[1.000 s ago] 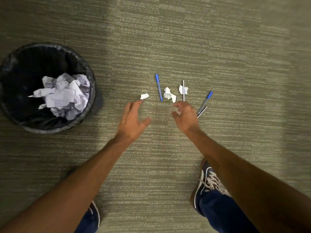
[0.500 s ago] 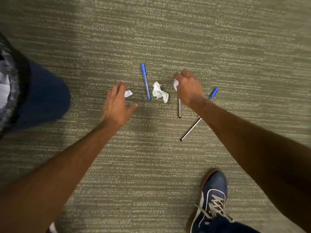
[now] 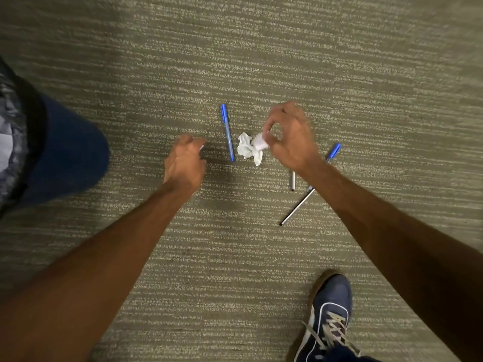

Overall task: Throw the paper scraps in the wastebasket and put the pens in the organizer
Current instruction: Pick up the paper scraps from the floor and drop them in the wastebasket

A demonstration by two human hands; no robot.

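Note:
My right hand (image 3: 290, 138) pinches a small white paper scrap (image 3: 259, 142) just above the carpet. A bigger crumpled scrap (image 3: 246, 149) lies right beside it. A blue pen (image 3: 228, 133) lies between my hands. My left hand (image 3: 184, 163) is down on the carpet with its fingers curled over another small scrap (image 3: 201, 147), of which only a sliver shows. A blue-capped pen (image 3: 333, 151) and a silver pen (image 3: 296, 208) lie partly under my right forearm. A third pen's tip (image 3: 292, 181) sticks out below my right wrist. No organizer is in view.
The black wastebasket (image 3: 10, 158), with paper inside, shows at the left edge, behind my bent knee (image 3: 68, 152) in blue trousers. My blue shoe (image 3: 329, 317) stands at the lower right. Grey-green carpet lies all around.
The view has closed in on the floor. My right hand picked a small scrap off the carpet and lifted it leftward. My left hand moved onto the leftmost scrap and curled its fingers.

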